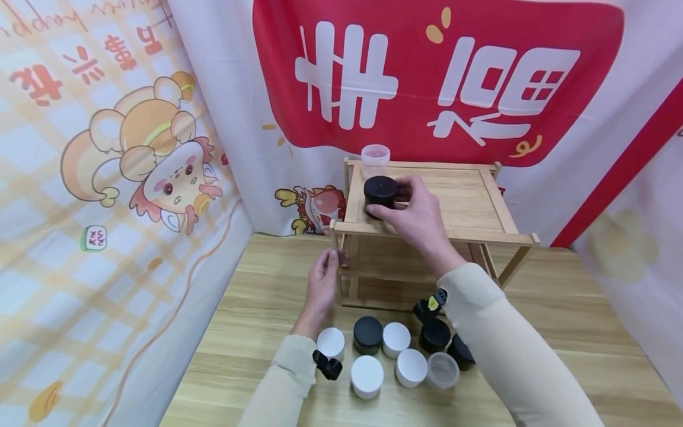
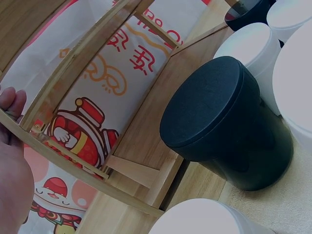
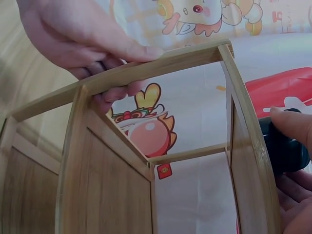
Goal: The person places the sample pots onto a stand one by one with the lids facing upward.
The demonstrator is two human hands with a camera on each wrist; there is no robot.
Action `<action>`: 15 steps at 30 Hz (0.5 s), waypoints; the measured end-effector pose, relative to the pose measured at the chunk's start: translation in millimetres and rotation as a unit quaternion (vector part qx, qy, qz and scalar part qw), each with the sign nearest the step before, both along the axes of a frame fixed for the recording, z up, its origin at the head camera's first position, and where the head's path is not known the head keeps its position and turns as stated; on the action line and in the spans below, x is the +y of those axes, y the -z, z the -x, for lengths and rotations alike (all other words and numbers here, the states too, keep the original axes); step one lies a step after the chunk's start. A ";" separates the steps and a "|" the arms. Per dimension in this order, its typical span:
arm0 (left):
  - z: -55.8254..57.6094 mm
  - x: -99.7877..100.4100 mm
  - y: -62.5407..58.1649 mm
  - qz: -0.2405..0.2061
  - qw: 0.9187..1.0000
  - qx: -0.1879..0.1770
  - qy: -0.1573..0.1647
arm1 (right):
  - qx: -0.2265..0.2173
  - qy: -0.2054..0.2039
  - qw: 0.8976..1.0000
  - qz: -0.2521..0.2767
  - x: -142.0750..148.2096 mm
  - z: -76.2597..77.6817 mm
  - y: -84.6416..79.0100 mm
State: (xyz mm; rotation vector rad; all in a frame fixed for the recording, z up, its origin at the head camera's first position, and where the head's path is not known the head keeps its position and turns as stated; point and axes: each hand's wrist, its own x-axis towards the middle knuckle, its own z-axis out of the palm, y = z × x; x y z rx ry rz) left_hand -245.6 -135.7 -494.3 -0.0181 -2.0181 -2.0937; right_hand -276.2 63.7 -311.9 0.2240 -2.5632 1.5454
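A small wooden shelf rack (image 1: pixel 464 196) stands on the floor. My right hand (image 1: pixel 418 216) holds a black lidded jar (image 1: pixel 380 191) upright at the left of its top board, thumb in front and fingers behind. A clear plastic jar (image 1: pixel 375 159) stands just behind it. Lower down, my left hand (image 1: pixel 322 279) grips the rack's front left leg; the right wrist view shows the thumb on one side of this leg (image 3: pixel 165 63) and the fingers curled round the other. Whether the black jar's base touches the board is hard to tell.
Several jars stand on the floor before the rack: white ones (image 1: pixel 367 375), black ones (image 1: pixel 367 333) and a clear one (image 1: pixel 443 370). Printed cloth (image 1: pixel 224 118) hangs behind and to the left. The rack has lower boards (image 3: pixel 122 180) under the top.
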 end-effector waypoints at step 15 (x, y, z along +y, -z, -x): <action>-0.9 -2.1 -0.6 0.005 1.000 -0.006 0.004 | -0.022 -0.011 1.000 -0.004 -13.6 15.1 -3.9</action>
